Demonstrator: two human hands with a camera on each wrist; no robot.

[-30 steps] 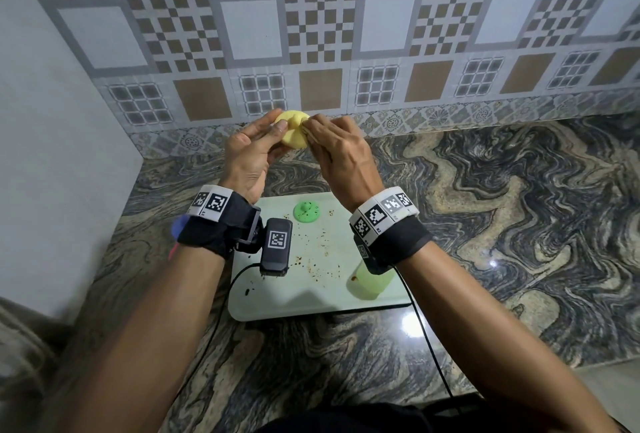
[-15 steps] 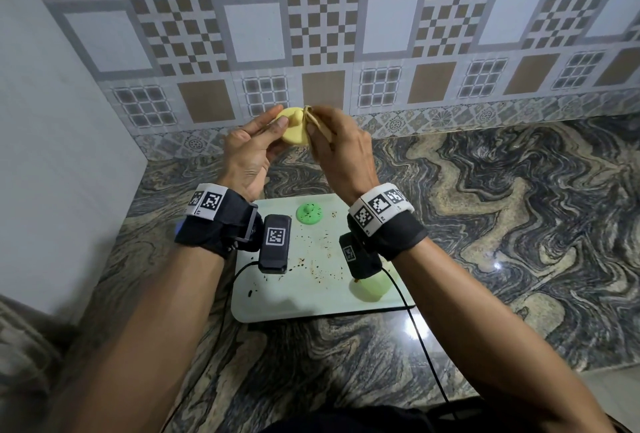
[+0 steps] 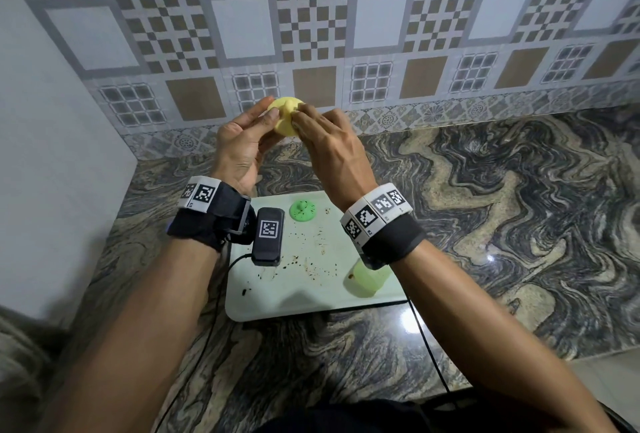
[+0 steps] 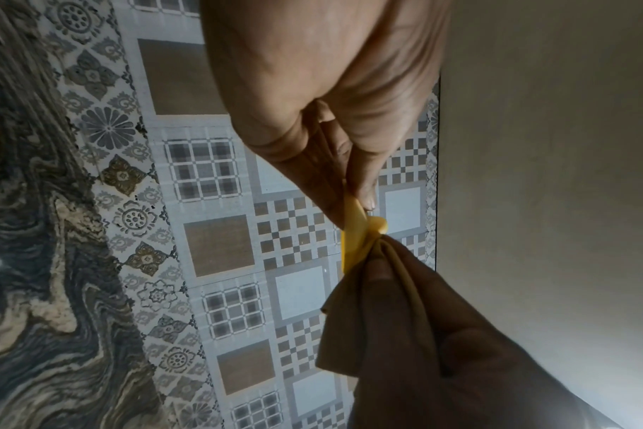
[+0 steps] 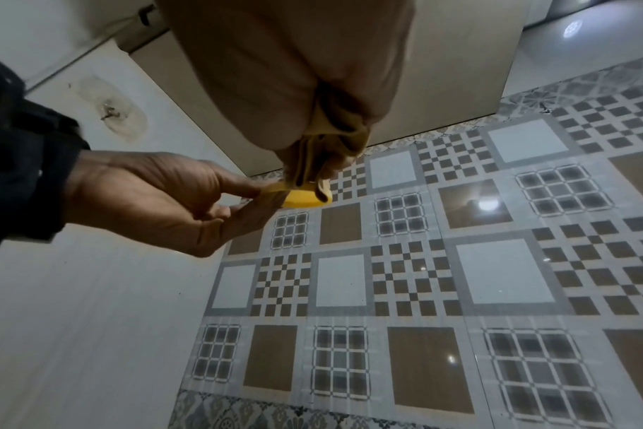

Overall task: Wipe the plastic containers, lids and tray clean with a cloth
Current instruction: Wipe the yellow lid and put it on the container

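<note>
My left hand point(image 3: 256, 128) pinches a small round yellow lid point(image 3: 285, 117) by its edge, held up in front of the tiled wall. My right hand point(image 3: 311, 128) holds a bunched tan cloth point(image 4: 353, 319) and presses it against the lid point(image 4: 353, 232). The right wrist view shows the lid point(image 5: 301, 198) between thumb and fingers, with the cloth point(image 5: 327, 139) folded over its top. Below the hands a pale green tray point(image 3: 294, 297) lies on the counter with dark crumbs on it. A green lid point(image 3: 303, 211) and a light green container point(image 3: 367, 277) rest on the tray.
The marble counter point(image 3: 502, 207) stretches to the right of the tray. A tiled backsplash point(image 3: 381, 34) stands behind and a plain white wall point(image 3: 52, 155) closes the left side. Black cables point(image 3: 429, 346) run from my wrists across the counter's front.
The right hand has shifted the cloth over the yellow lid, its fingers now covering the lid's right side. The left hand keeps its pinch. The tray items have not moved.
</note>
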